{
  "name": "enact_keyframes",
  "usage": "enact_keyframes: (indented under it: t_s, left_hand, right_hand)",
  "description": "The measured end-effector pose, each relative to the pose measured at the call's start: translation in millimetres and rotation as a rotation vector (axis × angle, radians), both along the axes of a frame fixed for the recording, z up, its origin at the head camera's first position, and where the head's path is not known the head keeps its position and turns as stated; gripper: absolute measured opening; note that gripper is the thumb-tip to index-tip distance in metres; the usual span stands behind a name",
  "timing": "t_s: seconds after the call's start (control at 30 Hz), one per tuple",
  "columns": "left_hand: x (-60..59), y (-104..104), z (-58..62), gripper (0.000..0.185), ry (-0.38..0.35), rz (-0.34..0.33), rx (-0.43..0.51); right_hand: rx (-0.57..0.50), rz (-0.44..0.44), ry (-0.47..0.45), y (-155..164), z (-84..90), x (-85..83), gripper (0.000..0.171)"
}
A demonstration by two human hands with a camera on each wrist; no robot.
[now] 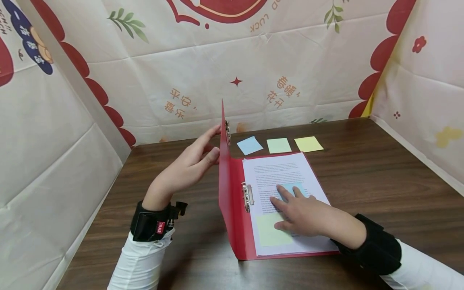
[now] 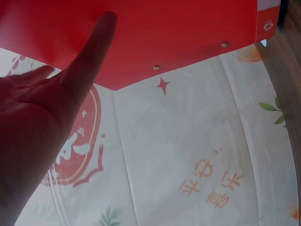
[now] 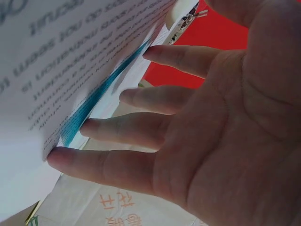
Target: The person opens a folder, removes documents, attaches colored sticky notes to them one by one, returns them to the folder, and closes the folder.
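Note:
A red clip folder [image 1: 250, 237] lies on the table with its front cover [image 1: 224, 177] standing nearly upright. My left hand [image 1: 185, 169] touches the outside of that cover near its far end, fingers extended and the thumb against the red surface [image 2: 188, 28]. Inside lies a stack of printed paper [image 1: 275, 173] beside a metal clip [image 1: 247, 196]. My right hand [image 1: 308, 215] rests on the top sheet with fingers spread. A blue sticky note [image 1: 295, 187] shows at its fingertips, and a pale green sticky note [image 1: 272, 233] is on the sheet's lower left.
Beyond the folder, a blue note [image 1: 249, 145], a green note [image 1: 278, 146] and a yellow note [image 1: 308, 144] lie in a row on the dark wooden table [image 1: 362, 169]. Printed cloth [image 1: 203, 72] hangs behind the table and along both sides.

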State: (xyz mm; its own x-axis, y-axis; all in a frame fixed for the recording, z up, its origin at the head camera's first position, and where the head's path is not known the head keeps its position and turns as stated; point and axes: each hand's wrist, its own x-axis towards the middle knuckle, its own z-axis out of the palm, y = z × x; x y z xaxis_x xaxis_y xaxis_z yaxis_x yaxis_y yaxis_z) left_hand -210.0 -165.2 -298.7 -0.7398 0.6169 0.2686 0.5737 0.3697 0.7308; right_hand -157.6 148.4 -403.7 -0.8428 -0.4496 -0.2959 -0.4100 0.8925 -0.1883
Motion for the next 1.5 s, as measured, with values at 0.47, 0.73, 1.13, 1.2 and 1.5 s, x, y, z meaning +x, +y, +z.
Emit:
enact_keyframes:
  t_s: [0.47,0.73,1.13,1.2,1.5]
  left_hand:
    - [-2.7,34,-29.5,0.082,-0.087,-0.007,-0.270]
    - [-11.5,50,-51.9,0.086,-0.129,-0.015,-0.424]
    - [-17.4,60,-77.6,0.083,-0.118,-0.039,-0.564]
    - [-17.2,63,-80.1,0.083,-0.105,-0.035,-0.583]
    - [-13.2,75,-88.8,0.080,-0.062,0.012,-0.694]
  right_hand:
    - [-0.162,0.011,-0.040,29,26.7,-13.2,0.068]
    - [-0.589,-0.137,0.021,60,63.0,-24.5,0.046]
    - [-0.741,-0.349,-0.192,92,88.9,-32.1,0.044]
    - [-0.678,-0.354,-0.219,96,87.8,-34.0,0.039]
    - [-0.380,-0.320,-0.170,98,68.4,-42.9,0.031]
